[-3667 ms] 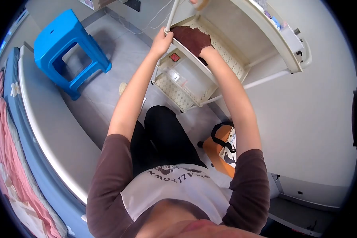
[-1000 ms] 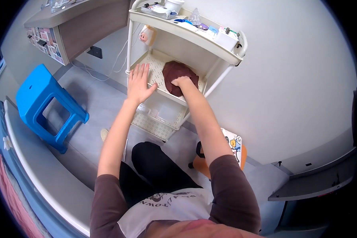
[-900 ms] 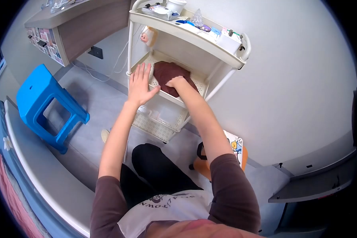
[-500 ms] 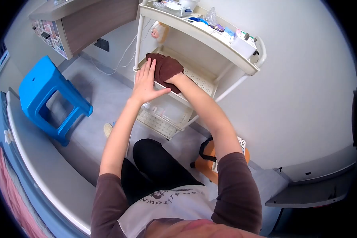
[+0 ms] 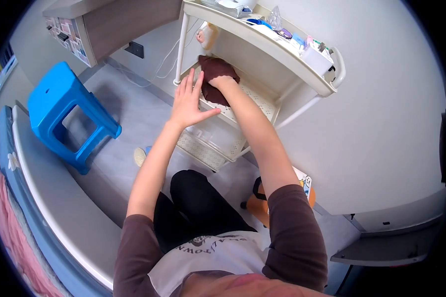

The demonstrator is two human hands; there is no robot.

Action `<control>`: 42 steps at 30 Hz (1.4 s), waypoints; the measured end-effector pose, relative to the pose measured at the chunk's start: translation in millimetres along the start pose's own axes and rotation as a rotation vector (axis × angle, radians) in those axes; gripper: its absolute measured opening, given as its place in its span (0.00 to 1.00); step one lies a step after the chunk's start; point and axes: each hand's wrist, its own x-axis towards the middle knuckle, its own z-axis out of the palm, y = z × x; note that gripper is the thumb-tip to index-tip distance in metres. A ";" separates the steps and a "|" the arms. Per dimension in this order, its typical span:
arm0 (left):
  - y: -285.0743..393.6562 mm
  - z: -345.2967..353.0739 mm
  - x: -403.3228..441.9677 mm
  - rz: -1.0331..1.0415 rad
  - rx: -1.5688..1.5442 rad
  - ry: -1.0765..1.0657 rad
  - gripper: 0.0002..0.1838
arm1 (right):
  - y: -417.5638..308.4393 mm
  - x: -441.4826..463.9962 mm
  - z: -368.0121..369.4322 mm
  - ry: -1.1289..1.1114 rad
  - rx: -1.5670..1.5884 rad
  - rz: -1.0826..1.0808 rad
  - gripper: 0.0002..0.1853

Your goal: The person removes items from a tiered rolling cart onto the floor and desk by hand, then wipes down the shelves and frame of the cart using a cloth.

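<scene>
A dark brown cloth [image 5: 214,67] lies bunched on the middle shelf [image 5: 255,99] of a cream trolley. My right hand [image 5: 223,81] has hold of the cloth, its fingers hidden in the folds. In front of the shelf's left part, my left hand [image 5: 188,106] is open with fingers spread and thumb out to the right. Nothing is in that hand. Whether it touches the shelf edge, I cannot tell.
The trolley's top tray [image 5: 270,42] carries several small items and a white box [image 5: 317,59]. Clear containers [image 5: 198,133] stand on the bottom shelf. A blue stool [image 5: 59,101] stands left, an orange seat [image 5: 256,210] right. A wooden drawer unit [image 5: 129,24] juts out at upper left.
My right hand has pushed the cloth farther back on the shelf. My left hand, still spread, has come off the cloth's edge. The view has shifted slightly.
</scene>
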 end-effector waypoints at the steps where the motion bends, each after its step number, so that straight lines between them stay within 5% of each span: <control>1: 0.9 -0.7 -0.8 -0.016 0.015 -0.016 0.56 | 4.9 6.6 8.3 0.035 -0.073 0.070 0.19; 4: 0.4 -1.2 -1.3 -0.023 0.027 -0.029 0.56 | -10.8 -9.2 -23.2 0.071 0.170 0.383 0.17; 12: -2.8 1.5 1.1 -0.019 0.061 -0.005 0.55 | 25.4 38.4 19.2 -0.064 -0.160 0.271 0.27; 13: -3.4 1.6 0.4 -0.019 0.065 -0.005 0.55 | 31.6 27.0 27.8 -0.046 -0.192 0.264 0.19; 17: -1.7 1.3 1.1 -0.032 0.082 -0.017 0.55 | 49.4 -18.8 11.1 -0.300 -0.195 0.347 0.17; 23: -1.8 0.3 -0.3 -0.053 0.088 -0.036 0.56 | 91.3 -43.5 -27.3 -0.859 0.197 0.817 0.14; 29: -4.7 2.1 -1.9 -0.011 0.043 0.010 0.53 | 132.5 -37.2 -28.2 -0.910 0.902 1.405 0.11; 32: -6.3 -3.6 -3.5 0.049 -0.019 0.015 0.49 | 64.8 -72.8 -71.2 -0.573 0.440 0.806 0.14; 35: -21.9 -11.7 -2.0 0.149 -0.082 0.120 0.42 | -22.4 -161.7 -106.0 0.114 0.063 0.331 0.18; 38: -33.4 -24.7 1.1 -0.003 -0.163 0.339 0.36 | -75.8 -221.1 -126.1 0.041 0.056 0.718 0.11; 40: -35.6 -36.6 7.9 -0.073 -0.189 0.435 0.34 | -41.2 -254.1 -82.4 0.020 0.086 0.519 0.15; 42: -37.2 -47.0 24.0 -0.022 -0.187 0.465 0.32 | -12.5 -257.2 -41.6 -0.031 0.096 0.612 0.18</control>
